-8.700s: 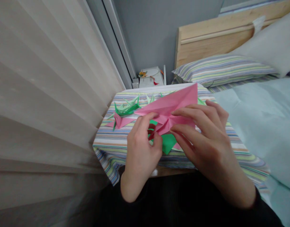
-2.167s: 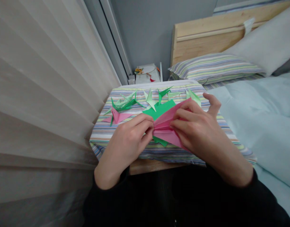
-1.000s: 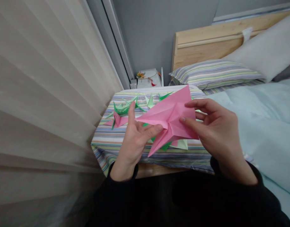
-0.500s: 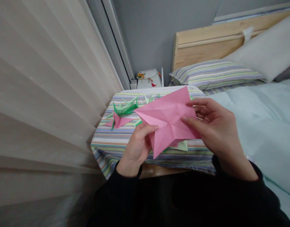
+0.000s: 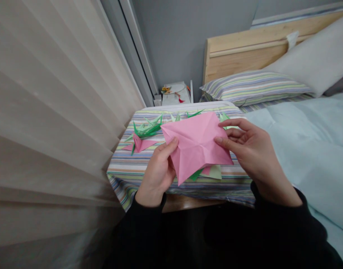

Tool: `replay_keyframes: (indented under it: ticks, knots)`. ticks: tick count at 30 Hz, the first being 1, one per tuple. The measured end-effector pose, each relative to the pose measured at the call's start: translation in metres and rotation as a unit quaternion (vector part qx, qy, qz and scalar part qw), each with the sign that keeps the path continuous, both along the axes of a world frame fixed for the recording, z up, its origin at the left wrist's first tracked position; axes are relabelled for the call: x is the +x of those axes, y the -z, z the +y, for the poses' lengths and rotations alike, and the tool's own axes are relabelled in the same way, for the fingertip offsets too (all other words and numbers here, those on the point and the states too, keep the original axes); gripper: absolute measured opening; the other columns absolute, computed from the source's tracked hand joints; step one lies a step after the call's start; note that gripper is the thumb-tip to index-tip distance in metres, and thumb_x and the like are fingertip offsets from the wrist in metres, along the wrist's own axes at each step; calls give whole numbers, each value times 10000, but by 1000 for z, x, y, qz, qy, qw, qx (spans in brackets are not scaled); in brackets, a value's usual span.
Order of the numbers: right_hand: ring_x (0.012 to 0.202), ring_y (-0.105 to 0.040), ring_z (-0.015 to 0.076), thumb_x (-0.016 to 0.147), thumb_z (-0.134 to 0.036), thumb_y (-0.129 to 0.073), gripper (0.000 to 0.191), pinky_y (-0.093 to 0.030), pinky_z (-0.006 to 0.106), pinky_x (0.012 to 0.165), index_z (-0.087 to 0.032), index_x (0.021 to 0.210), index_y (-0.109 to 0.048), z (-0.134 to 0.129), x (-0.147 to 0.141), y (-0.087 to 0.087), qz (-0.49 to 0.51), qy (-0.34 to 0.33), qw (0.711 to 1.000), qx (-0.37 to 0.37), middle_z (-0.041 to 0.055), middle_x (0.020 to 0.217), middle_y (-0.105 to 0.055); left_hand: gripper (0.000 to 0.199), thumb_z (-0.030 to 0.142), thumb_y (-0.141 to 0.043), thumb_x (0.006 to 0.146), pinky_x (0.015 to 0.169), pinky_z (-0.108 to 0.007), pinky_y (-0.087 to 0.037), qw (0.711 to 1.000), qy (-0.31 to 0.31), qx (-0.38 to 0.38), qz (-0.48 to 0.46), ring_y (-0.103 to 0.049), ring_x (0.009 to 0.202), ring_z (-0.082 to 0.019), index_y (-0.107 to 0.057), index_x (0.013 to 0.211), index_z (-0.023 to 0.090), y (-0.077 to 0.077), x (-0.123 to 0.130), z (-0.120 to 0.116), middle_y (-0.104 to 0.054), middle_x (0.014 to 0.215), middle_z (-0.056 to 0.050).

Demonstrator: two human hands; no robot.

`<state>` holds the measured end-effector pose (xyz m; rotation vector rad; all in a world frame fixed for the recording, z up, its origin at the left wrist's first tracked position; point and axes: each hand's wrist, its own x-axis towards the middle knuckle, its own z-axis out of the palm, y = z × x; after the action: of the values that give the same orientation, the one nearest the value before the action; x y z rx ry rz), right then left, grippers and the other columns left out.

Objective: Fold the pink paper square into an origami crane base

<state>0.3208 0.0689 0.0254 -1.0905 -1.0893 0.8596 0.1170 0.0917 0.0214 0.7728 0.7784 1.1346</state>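
A creased pink paper [image 5: 197, 144] is held up over a table with a striped cloth [image 5: 126, 164]. My left hand [image 5: 160, 168] grips its left edge, thumb on top. At the right edge, my right hand [image 5: 249, 149] pinches the sheet between thumb and fingers. Green folded papers [image 5: 147, 129] lie at the table's left, beside a pink folded piece [image 5: 139, 144]. Part of a pale green sheet [image 5: 216, 172] shows below the held paper, with dark green and pink bits near it. More green folded pieces stand behind, partly hidden.
A pale curtain [image 5: 62, 112] hangs along the left. Behind the table is a small white stand [image 5: 175, 98] with small coloured items. To the right are a bed with a light blue cover [image 5: 308, 130], a striped pillow [image 5: 261, 87] and a wooden headboard [image 5: 244, 48].
The pink paper has flattened somewhat, and its top corner has come down. My left thumb has moved slightly up and left along it. More of the green pieces behind it now shows.
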Motion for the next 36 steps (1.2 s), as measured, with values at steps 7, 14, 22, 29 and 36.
replay_keyframes:
  ticks: [7,14,22,29,36]
  knots:
    - [665,-674,170,695,-308,-914,479,-530,282,557,-263,1110,-679,-1,-6,2,13,-39,999,-5,-14,802,-730,382,439,-913,738,865,-395,-639,998,-49,47,-9,-798,980,-304,-757,950,162,3,6,-2,-835,933,-91]
    - [639,-674,157,654,-260,-945,538,-515,254,528,-253,1114,-667,-1,-8,2,56,-60,996,-29,12,833,-773,420,250,-997,587,754,-300,-609,993,-48,93,57,-761,792,-213,-786,933,140,8,3,-2,-831,913,-67]
    - [616,-685,157,677,-273,-932,485,-525,256,537,-253,1084,-670,-4,-10,-2,35,-25,999,0,-5,761,-759,394,263,-963,663,747,-307,-606,966,-119,164,157,-737,801,-206,-781,990,140,14,-1,0,-823,963,-62]
    - [605,-674,150,656,-255,-932,491,-518,253,541,-239,1065,-661,0,-10,0,31,9,999,12,-14,726,-749,417,277,-971,638,747,-298,-609,955,-161,177,177,-735,795,-202,-767,972,136,15,-1,3,-817,949,-59]
    - [544,-617,141,728,-347,-908,494,-455,244,494,-252,1119,-621,-1,-6,2,43,2,999,-14,-16,707,-751,391,316,-953,656,723,-303,-623,997,-55,36,50,-764,781,-217,-768,948,132,2,3,-3,-823,953,-84]
